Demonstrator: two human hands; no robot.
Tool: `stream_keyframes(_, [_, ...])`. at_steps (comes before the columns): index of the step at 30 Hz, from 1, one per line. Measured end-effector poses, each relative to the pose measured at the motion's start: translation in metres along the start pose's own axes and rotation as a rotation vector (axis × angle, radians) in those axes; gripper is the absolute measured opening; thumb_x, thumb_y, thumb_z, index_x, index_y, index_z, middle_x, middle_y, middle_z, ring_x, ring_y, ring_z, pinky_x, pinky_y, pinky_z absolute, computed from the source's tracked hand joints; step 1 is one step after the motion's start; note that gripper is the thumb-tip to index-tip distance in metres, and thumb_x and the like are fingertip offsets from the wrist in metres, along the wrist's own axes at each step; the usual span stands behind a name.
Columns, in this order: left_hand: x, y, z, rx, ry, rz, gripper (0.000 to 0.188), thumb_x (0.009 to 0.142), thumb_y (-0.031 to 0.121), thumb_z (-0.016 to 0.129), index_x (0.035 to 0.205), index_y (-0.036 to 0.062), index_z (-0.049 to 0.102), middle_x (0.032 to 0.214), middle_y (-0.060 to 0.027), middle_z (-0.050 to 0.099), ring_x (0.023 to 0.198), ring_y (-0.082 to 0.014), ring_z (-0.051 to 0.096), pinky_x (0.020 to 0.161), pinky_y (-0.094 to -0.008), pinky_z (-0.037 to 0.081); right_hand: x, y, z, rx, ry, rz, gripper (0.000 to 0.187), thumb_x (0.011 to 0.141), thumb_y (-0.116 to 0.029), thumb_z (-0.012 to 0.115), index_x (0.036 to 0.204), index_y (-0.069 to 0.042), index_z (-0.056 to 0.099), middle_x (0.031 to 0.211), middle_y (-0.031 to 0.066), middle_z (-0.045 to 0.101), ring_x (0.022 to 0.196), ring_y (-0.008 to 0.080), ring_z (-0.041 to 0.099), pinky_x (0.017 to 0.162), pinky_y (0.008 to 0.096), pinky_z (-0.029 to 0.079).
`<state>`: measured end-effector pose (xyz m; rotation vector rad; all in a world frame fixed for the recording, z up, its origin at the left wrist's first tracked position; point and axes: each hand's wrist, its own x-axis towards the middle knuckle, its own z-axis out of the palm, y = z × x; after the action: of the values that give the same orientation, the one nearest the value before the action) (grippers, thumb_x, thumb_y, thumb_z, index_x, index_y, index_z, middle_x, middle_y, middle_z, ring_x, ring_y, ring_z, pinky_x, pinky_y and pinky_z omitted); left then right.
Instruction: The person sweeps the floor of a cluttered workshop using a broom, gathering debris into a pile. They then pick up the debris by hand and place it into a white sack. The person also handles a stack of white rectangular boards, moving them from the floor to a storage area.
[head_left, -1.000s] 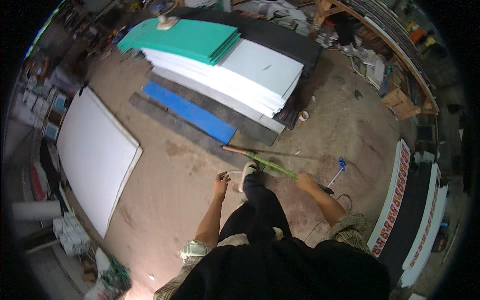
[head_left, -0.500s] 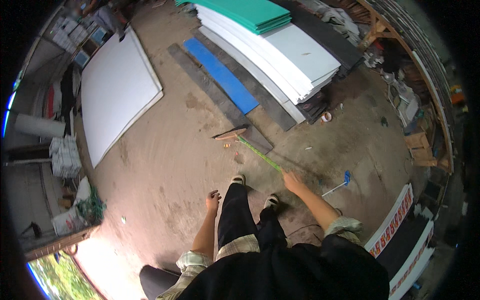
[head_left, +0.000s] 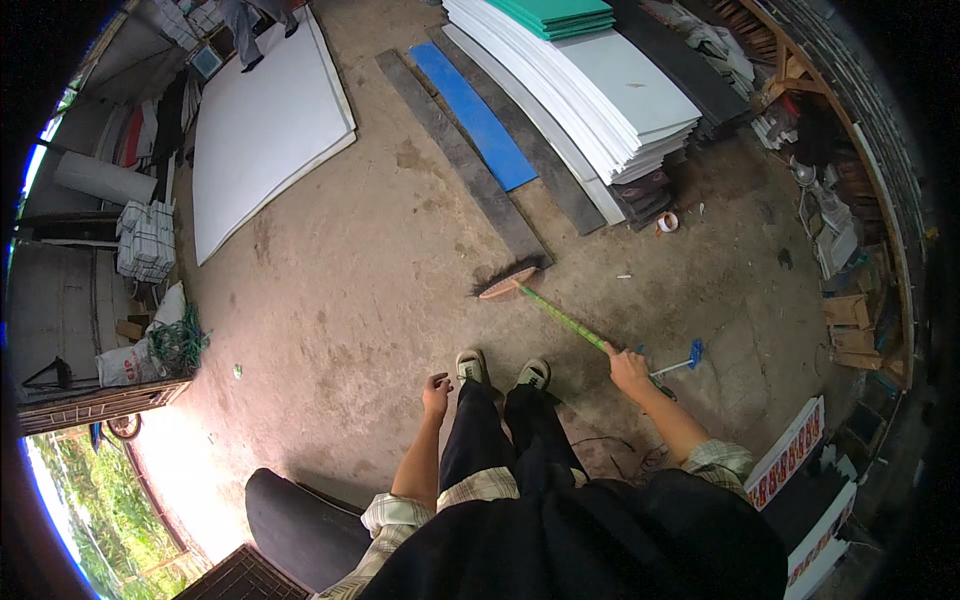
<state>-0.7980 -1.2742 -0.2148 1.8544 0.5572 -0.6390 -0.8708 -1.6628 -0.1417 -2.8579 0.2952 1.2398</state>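
Containers: a white sack (head_left: pixel 125 366) lies well to the left of the left hand (head_left: pixel 436 396). Green netting (head_left: pixel 180 340) is bunched beside it; the sack's contents cannot be seen. Brown cartons (head_left: pixel 848 312) are stacked well to the right of the right hand (head_left: pixel 629 371) and slightly forward of it; their interiors are not discernible.

Broom (head_left: pixel 563 318): located on the floor (head_left: pixel 330 330) side of the hands, forward of both. The right hand grasps the green handle near its rear end. The handle's long axis runs from the right hand forward and to the left. The broom head (head_left: pixel 508 284) is set crosswise to the handle, its dark bristles facing away from the hands, just beside the near end of a dark strip (head_left: pixel 465 160).

Left hand: off the broom, fingers half-bent; whether it grips a small item cannot be determined.

A blue-headed brush (head_left: pixel 695 354) lies right of the right hand.
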Motion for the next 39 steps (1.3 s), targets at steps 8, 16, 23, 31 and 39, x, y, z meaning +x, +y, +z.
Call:
stream_keyframes(8, [-0.02,-0.024,0.0,0.154,-0.043,0.032,0.025,0.075,0.013,0.047,0.099,0.0053,0.051,0.089,-0.0112,0.057,0.076,-0.0179,0.057,0.064,-0.0286,0.042,-0.037,-0.014,-0.008,0.16,0.171,0.003,0.05,0.074,-0.009,0.045,0.123,-0.011,0.031,0.079,0.0171,0.055,0.076,0.0289,0.054,0.067,0.04,0.043])
stream_keyframes(16, [-0.038,-0.017,0.03,0.165,-0.139,0.195,0.024,0.074,0.013,0.05,0.095,0.0027,0.052,0.085,-0.0138,0.058,0.073,-0.0201,0.058,0.066,-0.0293,0.044,-0.048,-0.016,0.043,0.248,0.135,0.135,0.043,0.079,-0.01,0.039,0.121,-0.009,0.033,0.076,0.0142,0.057,0.07,0.0262,0.056,0.062,0.0385,0.044])
stream_keyframes(23, [-0.066,-0.029,0.06,0.21,-0.171,0.108,0.023,0.073,0.012,0.05,0.094,0.0024,0.053,0.083,-0.0137,0.058,0.07,-0.019,0.058,0.064,-0.0285,0.044,-0.111,0.062,0.051,0.373,0.213,0.26,0.04,0.079,-0.009,0.037,0.119,-0.007,0.036,0.076,0.0161,0.057,0.07,0.0277,0.056,0.062,0.0365,0.045])
stream_keyframes(31, [-0.065,0.01,0.146,0.201,-0.052,0.063,0.023,0.074,0.012,0.049,0.095,0.0031,0.053,0.084,-0.0143,0.057,0.071,-0.0191,0.058,0.065,-0.028,0.045,-0.064,0.244,0.006,0.526,0.214,0.641,0.024,0.079,-0.013,0.038,0.09,0.002,0.054,0.089,0.0186,0.055,0.083,0.0321,0.054,0.07,0.0398,0.043])
stream_keyframes(39, [-0.067,0.067,0.334,0.182,-0.277,0.14,0.025,0.075,0.013,0.05,0.097,0.0019,0.051,0.09,-0.0148,0.056,0.074,-0.019,0.058,0.066,-0.0279,0.044,0.0,0.407,0.012,0.539,0.286,0.662,0.023,0.078,-0.017,0.044,0.092,0.0,0.053,0.078,0.0147,0.056,0.072,0.0259,0.055,0.061,0.0344,0.043])
